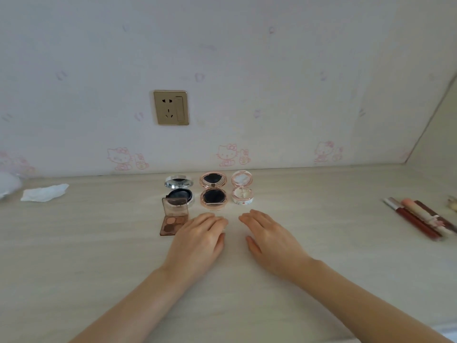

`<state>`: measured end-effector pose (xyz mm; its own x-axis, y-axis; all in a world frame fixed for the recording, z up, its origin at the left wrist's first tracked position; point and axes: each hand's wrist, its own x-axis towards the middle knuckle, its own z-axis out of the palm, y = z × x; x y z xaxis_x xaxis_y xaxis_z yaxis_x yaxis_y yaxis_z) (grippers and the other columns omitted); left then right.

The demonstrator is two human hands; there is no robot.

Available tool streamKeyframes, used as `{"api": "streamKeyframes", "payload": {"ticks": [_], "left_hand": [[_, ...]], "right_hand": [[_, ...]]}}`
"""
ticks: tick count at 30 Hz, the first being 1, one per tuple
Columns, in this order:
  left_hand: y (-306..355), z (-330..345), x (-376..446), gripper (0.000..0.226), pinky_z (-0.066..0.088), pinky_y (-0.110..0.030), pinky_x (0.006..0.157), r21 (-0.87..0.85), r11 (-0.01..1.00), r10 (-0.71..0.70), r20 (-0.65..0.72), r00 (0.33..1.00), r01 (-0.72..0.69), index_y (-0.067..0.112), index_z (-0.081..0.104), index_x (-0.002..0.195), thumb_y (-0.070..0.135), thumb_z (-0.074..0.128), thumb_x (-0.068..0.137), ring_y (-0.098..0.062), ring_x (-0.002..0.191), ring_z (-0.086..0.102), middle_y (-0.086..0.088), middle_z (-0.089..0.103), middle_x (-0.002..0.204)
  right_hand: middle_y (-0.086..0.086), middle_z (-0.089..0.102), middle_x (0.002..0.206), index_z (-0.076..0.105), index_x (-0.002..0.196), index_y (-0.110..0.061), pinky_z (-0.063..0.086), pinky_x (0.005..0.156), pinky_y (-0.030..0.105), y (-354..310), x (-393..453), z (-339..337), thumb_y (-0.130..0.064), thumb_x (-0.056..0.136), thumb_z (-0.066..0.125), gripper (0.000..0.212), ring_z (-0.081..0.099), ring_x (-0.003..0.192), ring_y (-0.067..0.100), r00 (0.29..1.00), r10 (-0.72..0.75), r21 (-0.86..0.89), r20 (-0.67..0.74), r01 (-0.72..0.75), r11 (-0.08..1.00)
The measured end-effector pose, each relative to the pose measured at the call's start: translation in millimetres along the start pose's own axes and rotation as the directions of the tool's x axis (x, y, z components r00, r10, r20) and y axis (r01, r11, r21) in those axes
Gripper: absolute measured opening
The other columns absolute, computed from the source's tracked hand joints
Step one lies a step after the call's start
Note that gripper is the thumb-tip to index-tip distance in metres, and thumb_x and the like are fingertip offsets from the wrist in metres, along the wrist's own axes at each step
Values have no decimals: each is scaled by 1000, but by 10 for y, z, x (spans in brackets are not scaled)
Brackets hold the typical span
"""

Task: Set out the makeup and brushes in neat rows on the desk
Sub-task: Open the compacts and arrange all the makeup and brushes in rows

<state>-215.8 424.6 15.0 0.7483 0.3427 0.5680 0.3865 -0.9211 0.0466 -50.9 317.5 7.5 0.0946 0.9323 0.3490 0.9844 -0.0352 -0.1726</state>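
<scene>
- Three open compacts (213,190) line the desk's (99,243) back edge, a started row.
- Palette (174,216) begins the second row.
- Left hand (197,241) and right hand (269,240) rest flat, fingers relaxed, holding nothing.
- Tubes (420,219), probably lip glosses, await sorting near the right edge.

Three round compacts (213,191), one eyeshadow palette (173,219), one tissue (44,193), two hands (197,240)

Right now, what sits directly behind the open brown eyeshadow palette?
The silver round compact stands open right behind the eyeshadow palette. The palette's raised clear lid covers the compact's front lower edge, so whether they touch cannot be told. Its dark pad and mirrored lid show.
</scene>
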Motion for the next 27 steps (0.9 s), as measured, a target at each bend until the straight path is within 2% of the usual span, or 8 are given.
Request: {"api": "streamKeyframes", "payload": {"ticks": [5,12,14,17,19,25,27], "left_hand": [[482,120,198,27,58,-29,70,-94,994,58,28,998,-55,12,73,95,10,81,68,-17,97,68,4,73,92],[1342,479,552,21,55,-28,70,-253,959,149,69,986,-127,12,73,96,10,73,75,-20,93,68,-2,73,90],[1612,611,685,22,54,-29,75,-298,940,198,74,977,-167,12,72,101,11,68,79,-22,97,67,-4,72,97],[2001,829,914,30,47,-29,92,-364,909,249,86,965,-202,15,66,118,18,54,90,-20,114,58,-2,67,118],[2239,963,1075,33,43,-28,96,-411,884,275,74,959,-222,17,63,122,20,51,91,-19,119,54,0,64,125],[2849,1284,1617,30,42,-33,96,-461,854,321,103,942,-240,14,63,116,28,50,93,-21,121,48,-3,63,121],[3028,1378,1767,30,41,-34,98,-484,833,346,81,935,-267,17,63,118,27,52,92,-20,121,47,-3,63,121]], "right_hand": [[9,57,132,54,131,-5,40,106,34,379,-408,-350,-11,90,56,41,44,134,25,997,49,-90,-64,-55,994],[11,65,120,62,122,-5,48,96,36,1062,-1232,-835,-8,84,67,38,56,121,29,961,227,-180,-155,-254,950],[11,66,117,63,120,-4,50,93,38,1255,-1470,-942,-7,82,68,38,58,118,29,947,272,-205,-169,-304,930],[12,65,120,63,120,-3,50,93,39,1558,-1777,-1105,-7,83,67,37,58,119,30,922,338,-225,-190,-376,899],[10,63,123,62,122,-5,48,95,38,1763,-1945,-1209,-11,84,67,38,56,120,28,905,371,-273,-210,-418,867],[10,55,132,53,132,-7,40,105,37,2436,-2287,-1449,-14,90,57,42,46,128,26,841,512,-320,-175,-540,778],[10,55,131,54,130,-7,44,102,39,2648,-2343,-1535,-10,91,54,39,47,126,27,818,547,-308,-177,-574,759]]}}
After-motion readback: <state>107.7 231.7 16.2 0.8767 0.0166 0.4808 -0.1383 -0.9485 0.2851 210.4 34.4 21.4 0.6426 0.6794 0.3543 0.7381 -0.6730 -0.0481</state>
